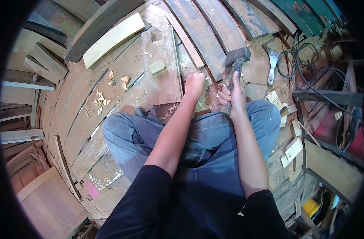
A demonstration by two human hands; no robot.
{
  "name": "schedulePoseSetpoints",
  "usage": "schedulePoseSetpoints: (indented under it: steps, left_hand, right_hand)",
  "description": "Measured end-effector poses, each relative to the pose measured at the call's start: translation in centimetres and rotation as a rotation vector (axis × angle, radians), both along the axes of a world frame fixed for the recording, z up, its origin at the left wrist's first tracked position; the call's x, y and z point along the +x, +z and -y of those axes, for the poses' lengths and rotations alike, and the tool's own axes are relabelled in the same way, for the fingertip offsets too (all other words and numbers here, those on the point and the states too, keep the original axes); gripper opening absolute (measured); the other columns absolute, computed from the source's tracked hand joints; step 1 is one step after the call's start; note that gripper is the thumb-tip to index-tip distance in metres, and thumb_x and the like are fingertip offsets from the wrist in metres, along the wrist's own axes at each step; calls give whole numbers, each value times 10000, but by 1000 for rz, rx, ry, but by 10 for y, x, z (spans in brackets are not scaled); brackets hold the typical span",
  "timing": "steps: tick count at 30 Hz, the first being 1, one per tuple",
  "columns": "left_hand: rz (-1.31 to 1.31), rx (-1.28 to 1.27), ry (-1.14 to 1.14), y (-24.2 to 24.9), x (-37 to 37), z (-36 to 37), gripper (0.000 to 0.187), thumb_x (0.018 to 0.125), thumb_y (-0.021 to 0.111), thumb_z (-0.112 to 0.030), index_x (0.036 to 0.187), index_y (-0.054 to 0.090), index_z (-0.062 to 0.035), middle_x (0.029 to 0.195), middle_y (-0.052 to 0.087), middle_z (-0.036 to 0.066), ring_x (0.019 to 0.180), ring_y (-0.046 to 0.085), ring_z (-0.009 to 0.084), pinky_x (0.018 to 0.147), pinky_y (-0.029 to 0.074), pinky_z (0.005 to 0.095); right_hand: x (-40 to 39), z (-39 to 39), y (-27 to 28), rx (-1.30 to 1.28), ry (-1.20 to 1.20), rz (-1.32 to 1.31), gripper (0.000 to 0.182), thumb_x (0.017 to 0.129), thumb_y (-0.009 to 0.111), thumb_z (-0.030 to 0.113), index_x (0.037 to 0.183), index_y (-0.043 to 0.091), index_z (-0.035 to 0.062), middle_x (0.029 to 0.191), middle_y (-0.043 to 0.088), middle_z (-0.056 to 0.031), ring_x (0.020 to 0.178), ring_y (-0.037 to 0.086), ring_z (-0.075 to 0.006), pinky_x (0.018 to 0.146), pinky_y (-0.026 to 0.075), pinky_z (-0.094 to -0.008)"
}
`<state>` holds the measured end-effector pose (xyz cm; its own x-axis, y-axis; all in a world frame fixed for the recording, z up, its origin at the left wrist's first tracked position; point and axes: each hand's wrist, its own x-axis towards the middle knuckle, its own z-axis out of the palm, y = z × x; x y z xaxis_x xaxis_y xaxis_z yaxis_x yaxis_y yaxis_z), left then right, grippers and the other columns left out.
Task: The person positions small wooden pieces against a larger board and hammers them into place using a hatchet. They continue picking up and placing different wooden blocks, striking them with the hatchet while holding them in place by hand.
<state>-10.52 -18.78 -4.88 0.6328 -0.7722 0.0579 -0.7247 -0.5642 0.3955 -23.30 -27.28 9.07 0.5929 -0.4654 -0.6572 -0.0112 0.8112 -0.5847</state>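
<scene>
My right hand [233,96] is wrapped around the handle of a hammer [237,56], whose dark metal head points up and away from me. To its left, my left hand [195,84] is closed in a fist above the floor; whatever it may hold is hidden. Just left of that fist lies a worn wooden board [166,85] with a square hole near its far end. A small pale wood block [156,67] rests on this board. Beyond my left hand, a narrow pinkish wood strip [185,40] runs away from me.
Wood chips [100,101] are scattered at left, near a pale curved plank [114,40]. Long curved boards [202,34] lie ahead. At right are a scraper [272,65], black cables [297,67] and timber offcuts [292,151]. A wooden panel [50,203] stands at lower left.
</scene>
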Motion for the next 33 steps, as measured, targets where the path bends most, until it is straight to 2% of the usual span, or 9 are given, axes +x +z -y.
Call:
schedulePoseSetpoints:
  steps: [5,11,14,16,18,22,25,29,33]
  left_hand:
    - [126,17,-71,6,-10,-2,112,794,577,-82,837,676,-51,917,663,139,863,676,318,757,541,415]
    - [113,-146,-166,91,23,-41,160,782,617,-100,926,673,-58,901,650,134,863,661,311,761,526,431]
    - [83,-255,-63,121,85,-115,262,728,713,-97,985,681,-53,936,653,155,862,655,324,767,528,412]
    - [50,57,164,137,128,-159,285,737,718,-83,1018,680,-49,967,660,158,886,656,330,766,522,395]
    - [36,212,257,128,167,-204,304,732,727,-108,1029,684,-58,978,664,158,908,652,338,790,521,399]
    - [180,-120,365,136,150,-209,215,743,654,-98,942,670,-17,884,671,179,895,657,336,838,517,418]
    - [-73,-248,388,160,136,-174,252,767,644,-108,1003,672,-24,859,681,155,873,663,328,817,520,411]
    - [-375,-478,428,130,125,-168,368,773,659,-80,1139,630,-78,1016,700,129,918,684,287,816,542,376]
    - [-174,-344,263,95,118,-185,540,789,704,-107,1309,570,-153,1220,629,152,1103,623,281,972,489,373]
  right_hand:
    - [-3,2,-13,43,10,73,487,938,531,583,800,452,123,532,314,58,368,297,-49,339,246,-230]
    - [-1,1,-10,74,22,95,493,946,506,591,798,433,126,520,297,67,358,278,-37,324,223,-220]
    - [0,0,-9,70,17,68,493,938,523,592,812,428,126,518,293,69,363,280,-28,325,215,-204]
    - [-1,0,-10,57,25,77,490,933,533,591,814,432,127,521,290,72,366,282,-25,326,221,-201]
    - [-1,-2,-9,39,38,86,483,930,542,586,812,439,128,524,286,77,369,287,-20,325,233,-193]
    - [-4,-9,-20,-323,124,-140,445,960,542,518,778,406,136,549,298,67,398,307,-44,340,245,-232]
    - [-12,-33,-3,-509,250,-205,369,998,531,380,766,382,135,540,326,45,391,324,-65,347,275,-247]
    - [-5,-77,10,-767,247,-23,343,999,550,275,740,432,84,546,422,11,403,376,-77,368,314,-257]
    - [5,-89,2,-716,537,-133,293,968,574,212,726,446,110,539,388,33,419,347,-75,388,269,-254]
